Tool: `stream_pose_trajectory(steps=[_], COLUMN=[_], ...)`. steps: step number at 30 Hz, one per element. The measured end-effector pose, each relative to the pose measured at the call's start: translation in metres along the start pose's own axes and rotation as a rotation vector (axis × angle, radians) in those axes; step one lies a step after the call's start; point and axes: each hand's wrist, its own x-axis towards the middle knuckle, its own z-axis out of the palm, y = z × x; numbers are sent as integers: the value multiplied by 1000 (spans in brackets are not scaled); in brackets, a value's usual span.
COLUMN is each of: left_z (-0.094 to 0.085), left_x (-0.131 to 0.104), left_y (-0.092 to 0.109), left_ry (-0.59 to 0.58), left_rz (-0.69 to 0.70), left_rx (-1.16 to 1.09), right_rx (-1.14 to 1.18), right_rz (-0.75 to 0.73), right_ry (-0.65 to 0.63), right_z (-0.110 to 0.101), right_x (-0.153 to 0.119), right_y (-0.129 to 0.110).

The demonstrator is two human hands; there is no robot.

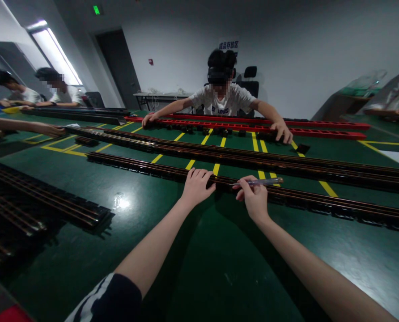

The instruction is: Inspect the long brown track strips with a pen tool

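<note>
A long black rail [146,166] with copper-coloured strips along its length lies across the table in front of me. My left hand [197,183] bends its fingers over the rail, its thumb on the near side. Just to the right, my right hand [255,197] pinches a slender pen-like tool [268,181] with a translucent shaft and a gold-coloured end. The tool slants nearly level, and its thin tip points left at the rail. Whether the tip touches the rail I cannot tell.
Another pair of dark rails [219,154] runs behind mine. Several striped rails [52,197] lie at the left. Across the green table [146,264], a person with a headset [219,76] has both hands at red rails [330,129]. Another person's arm [25,125] reaches in from the left.
</note>
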Motion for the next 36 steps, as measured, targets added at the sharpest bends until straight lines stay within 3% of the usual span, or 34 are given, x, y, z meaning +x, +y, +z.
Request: stream_pose_trajectory(steps=[36], left_z=[2], left_x=[-1], left_y=[2], left_ry=[1], left_rz=[-8], left_rx=[25], right_rx=[25], right_rz=[6], right_ry=[13], right_z=[1], right_x=[-3], right_y=[-5])
